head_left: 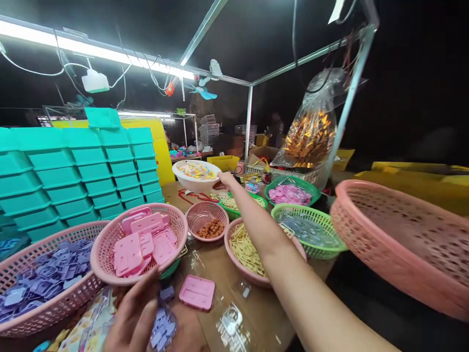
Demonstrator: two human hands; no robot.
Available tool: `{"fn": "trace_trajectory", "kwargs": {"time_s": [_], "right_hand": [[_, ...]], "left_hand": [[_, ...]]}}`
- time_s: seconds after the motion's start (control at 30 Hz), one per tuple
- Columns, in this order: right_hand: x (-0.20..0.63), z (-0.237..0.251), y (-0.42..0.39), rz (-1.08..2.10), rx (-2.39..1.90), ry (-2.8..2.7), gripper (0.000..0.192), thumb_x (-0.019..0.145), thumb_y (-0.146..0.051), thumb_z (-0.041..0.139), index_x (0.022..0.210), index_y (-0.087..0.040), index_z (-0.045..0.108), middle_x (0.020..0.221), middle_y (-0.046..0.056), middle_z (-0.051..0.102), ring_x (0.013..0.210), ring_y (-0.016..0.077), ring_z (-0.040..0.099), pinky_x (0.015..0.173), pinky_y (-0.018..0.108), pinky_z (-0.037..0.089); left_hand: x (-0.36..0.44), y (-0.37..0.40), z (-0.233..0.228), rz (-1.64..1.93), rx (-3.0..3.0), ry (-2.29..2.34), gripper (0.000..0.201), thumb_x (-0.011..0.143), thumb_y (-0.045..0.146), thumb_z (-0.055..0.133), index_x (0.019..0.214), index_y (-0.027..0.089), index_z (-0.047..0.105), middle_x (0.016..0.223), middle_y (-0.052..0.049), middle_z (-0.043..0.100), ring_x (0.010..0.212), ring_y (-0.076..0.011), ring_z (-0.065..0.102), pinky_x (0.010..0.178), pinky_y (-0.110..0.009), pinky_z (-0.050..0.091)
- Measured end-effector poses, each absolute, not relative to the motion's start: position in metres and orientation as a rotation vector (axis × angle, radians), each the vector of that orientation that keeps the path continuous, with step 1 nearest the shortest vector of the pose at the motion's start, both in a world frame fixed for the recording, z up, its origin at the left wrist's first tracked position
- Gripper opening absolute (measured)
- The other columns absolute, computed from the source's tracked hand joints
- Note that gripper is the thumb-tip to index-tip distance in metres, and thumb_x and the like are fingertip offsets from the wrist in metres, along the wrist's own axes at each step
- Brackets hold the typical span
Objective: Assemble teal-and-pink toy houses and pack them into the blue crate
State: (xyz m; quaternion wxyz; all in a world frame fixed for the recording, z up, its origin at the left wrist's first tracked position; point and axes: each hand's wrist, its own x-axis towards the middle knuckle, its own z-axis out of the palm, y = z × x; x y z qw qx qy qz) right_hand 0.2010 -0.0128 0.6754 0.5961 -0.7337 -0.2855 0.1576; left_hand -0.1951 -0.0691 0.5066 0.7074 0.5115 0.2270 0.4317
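My right hand (227,181) is stretched far across the table, its fingers closed at the rim of a white basin (183,182) filled with small multicoloured pieces. My forearm passes over a pink basket (252,279) of pale yellow parts. At the lower left, my left hand (134,313) is blurred, its thumb and fingers apart and nothing visible in them. It is just below a pink basket (95,259) of pink plastic plates. Beside it are a clear bag of lilac pieces (163,328) and a single pink plate (197,292) on the table.
Stacked turquoise bins (78,171) line the left, behind a basket of purple parts (44,278). A small basket holds brown pieces (210,229). Green baskets (315,249) stand to the right, near a large pink basket (399,254). A metal post (348,107) rises beside a clear bag (311,127).
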Motion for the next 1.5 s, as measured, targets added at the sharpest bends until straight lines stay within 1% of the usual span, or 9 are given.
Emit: {"fn": "trace_trajectory", "kwargs": {"time_s": [0.17, 0.3, 0.43, 0.53, 0.7, 0.83, 1.23, 1.37, 1.5], "right_hand": [[0.143, 0.658, -0.115, 0.353, -1.758, -0.753, 0.017, 0.095, -0.027, 0.063, 0.088, -0.012, 0.066, 0.072, 0.002, 0.069, 0.060, 0.0135, 0.066, 0.059, 0.026, 0.057], [0.096, 0.617, -0.179, 0.331, -1.828, -0.841, 0.015, 0.087, -0.017, 0.060, 0.072, -0.015, 0.060, 0.060, 0.002, 0.064, 0.053, 0.0157, 0.064, 0.056, 0.026, 0.056], [0.054, 0.592, -0.221, 0.140, -1.881, -0.895, 0.010, 0.092, -0.026, 0.060, 0.097, -0.018, 0.064, 0.094, 0.006, 0.072, 0.093, 0.0226, 0.071, 0.088, 0.038, 0.059], [0.027, 0.591, -0.232, -0.133, -1.856, -1.304, 0.043, 0.093, -0.037, 0.064, 0.134, -0.026, 0.056, 0.141, 0.009, 0.059, 0.138, 0.0259, 0.050, 0.118, 0.047, 0.039], [0.012, 0.584, -0.226, 0.212, -2.036, -2.113, 0.099, 0.077, -0.039, 0.083, 0.160, -0.039, 0.030, 0.173, 0.008, 0.007, 0.158, 0.0423, 0.009, 0.123, 0.064, 0.018], [0.015, 0.566, -0.222, 0.310, -2.154, -2.084, 0.122, 0.065, -0.040, 0.092, 0.163, -0.039, 0.020, 0.173, 0.013, -0.011, 0.155, 0.0507, -0.005, 0.119, 0.073, 0.016], [0.034, 0.576, -0.230, -0.066, -2.257, -1.793, 0.107, 0.064, -0.034, 0.091, 0.155, -0.040, 0.036, 0.164, 0.011, 0.025, 0.147, 0.0433, 0.033, 0.118, 0.063, 0.031], [0.038, 0.571, -0.233, -0.249, -2.322, -1.705, 0.085, 0.077, -0.026, 0.080, 0.152, -0.035, 0.042, 0.150, 0.011, 0.041, 0.131, 0.0362, 0.051, 0.103, 0.050, 0.050], [0.037, 0.552, -0.234, -0.294, -2.285, -1.636, 0.073, 0.076, -0.008, 0.072, 0.143, -0.030, 0.055, 0.133, 0.009, 0.052, 0.115, 0.0280, 0.061, 0.094, 0.039, 0.054]], "left_hand": [[-0.130, -0.089, 0.541, 0.623, 0.899, 0.232, 0.091, 0.074, 0.076, 0.071, 0.151, 0.035, 0.043, 0.165, -0.013, 0.037, 0.149, -0.0408, 0.037, 0.106, -0.058, 0.052], [-0.129, -0.099, 0.532, 0.582, 0.747, 0.152, 0.082, 0.077, 0.061, 0.078, 0.148, 0.032, 0.048, 0.156, -0.013, 0.050, 0.141, -0.0418, 0.049, 0.101, -0.057, 0.056], [-0.147, -0.116, 0.508, 0.581, 0.652, 0.220, 0.059, 0.081, 0.036, 0.076, 0.137, 0.025, 0.059, 0.126, -0.011, 0.073, 0.117, -0.0342, 0.069, 0.097, -0.049, 0.061], [-0.148, -0.127, 0.499, 0.531, 0.616, 0.249, 0.059, 0.080, 0.029, 0.075, 0.136, 0.023, 0.059, 0.121, -0.010, 0.076, 0.111, -0.0315, 0.072, 0.097, -0.047, 0.061], [-0.143, -0.137, 0.489, 0.449, 0.685, 0.266, 0.056, 0.079, 0.023, 0.075, 0.133, 0.022, 0.060, 0.125, -0.009, 0.074, 0.104, -0.0267, 0.074, 0.094, -0.043, 0.062], [-0.143, -0.140, 0.481, 0.401, 0.723, 0.291, 0.051, 0.081, 0.025, 0.074, 0.130, 0.020, 0.062, 0.127, -0.010, 0.073, 0.104, -0.0253, 0.074, 0.092, -0.040, 0.063], [-0.128, -0.160, 0.535, 0.365, 0.867, 0.226, 0.046, 0.086, 0.019, 0.062, 0.132, 0.019, 0.062, 0.109, -0.009, 0.078, 0.097, -0.0267, 0.076, 0.093, -0.048, 0.063], [-0.124, -0.165, 0.529, 0.357, 0.846, 0.277, 0.042, 0.088, 0.019, 0.061, 0.130, 0.019, 0.063, 0.107, -0.009, 0.079, 0.089, -0.0245, 0.077, 0.091, -0.047, 0.063], [-0.127, -0.163, 0.510, 0.348, 0.804, 0.342, 0.043, 0.086, 0.021, 0.065, 0.130, 0.019, 0.062, 0.107, -0.010, 0.079, 0.087, -0.0258, 0.078, 0.090, -0.048, 0.064]]}}
